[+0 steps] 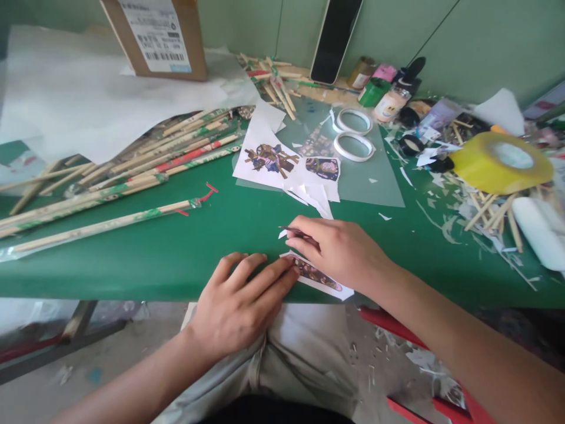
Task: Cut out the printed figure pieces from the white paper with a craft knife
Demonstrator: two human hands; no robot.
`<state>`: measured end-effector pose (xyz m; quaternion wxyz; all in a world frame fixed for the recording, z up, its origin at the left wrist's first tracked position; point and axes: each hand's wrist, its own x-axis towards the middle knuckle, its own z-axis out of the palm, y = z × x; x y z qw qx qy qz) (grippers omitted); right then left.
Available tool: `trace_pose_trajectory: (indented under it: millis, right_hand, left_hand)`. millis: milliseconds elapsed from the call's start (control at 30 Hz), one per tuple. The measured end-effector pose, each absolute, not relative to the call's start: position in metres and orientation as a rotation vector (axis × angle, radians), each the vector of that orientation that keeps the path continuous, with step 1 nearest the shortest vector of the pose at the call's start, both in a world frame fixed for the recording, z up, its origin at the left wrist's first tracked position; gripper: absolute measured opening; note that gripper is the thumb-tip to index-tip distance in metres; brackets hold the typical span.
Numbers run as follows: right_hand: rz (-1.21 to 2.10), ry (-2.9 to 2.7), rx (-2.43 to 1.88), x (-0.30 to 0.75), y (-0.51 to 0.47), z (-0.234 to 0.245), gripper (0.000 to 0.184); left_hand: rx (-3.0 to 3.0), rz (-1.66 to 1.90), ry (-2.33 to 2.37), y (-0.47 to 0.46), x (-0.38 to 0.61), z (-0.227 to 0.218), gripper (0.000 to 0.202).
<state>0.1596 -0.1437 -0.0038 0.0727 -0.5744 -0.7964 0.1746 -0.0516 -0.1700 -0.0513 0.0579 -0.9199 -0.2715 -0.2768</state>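
My left hand [247,294] lies flat near the table's front edge, fingertips pressing the left end of a printed paper piece [318,275]. The piece has a dark, flowery, long pattern with a white margin. My right hand [338,247] is closed in a pinch around a thin dark pointed tool [296,231], just above the paper; its exact kind is unclear. A small white paper scrap [283,234] is beside the tool's tip. Beyond the right hand lies a white sheet [251,159] with a printed figure, alongside a smaller printed cutout [322,169].
Two white tape rolls [353,146] rest on a translucent sheet [379,188]. Wrapped chopsticks [176,156] spread over the left. To the right are a yellow tape roll [477,162], paint bottles [388,105] and paper scraps. A cardboard box [194,41] and a phone [335,38] stand behind.
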Motion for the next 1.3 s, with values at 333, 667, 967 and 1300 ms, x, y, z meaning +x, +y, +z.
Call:
trace_pose_trajectory:
  millis: [333, 667, 967, 1300]
  right_hand:
    - [0.766, -2.446, -1.709, 0.157, -0.142, 0.011, 0.01]
    - [0.328, -2.441, -1.906, 0.153, -0.139, 0.004, 0.024]
    - [0.528, -2.293, -1.781, 0.164, -0.161, 0.008, 0.012]
    - [0.227, -2.537, -1.665, 0.155, -0.136, -0.001, 0.025]
  left_hand:
    - [-2.747, -0.825, -0.836, -0.169, -0.049, -0.049, 0.029]
    - [-2.733, -0.816, -0.834, -0.171, -0.05, -0.048, 0.03]
    - [-2.744, -0.831, -0.937, -0.178, -0.041, -0.052, 0.035]
    - [-2.737, -0.906, -0.879, -0.175, -0.042, -0.054, 0.031]
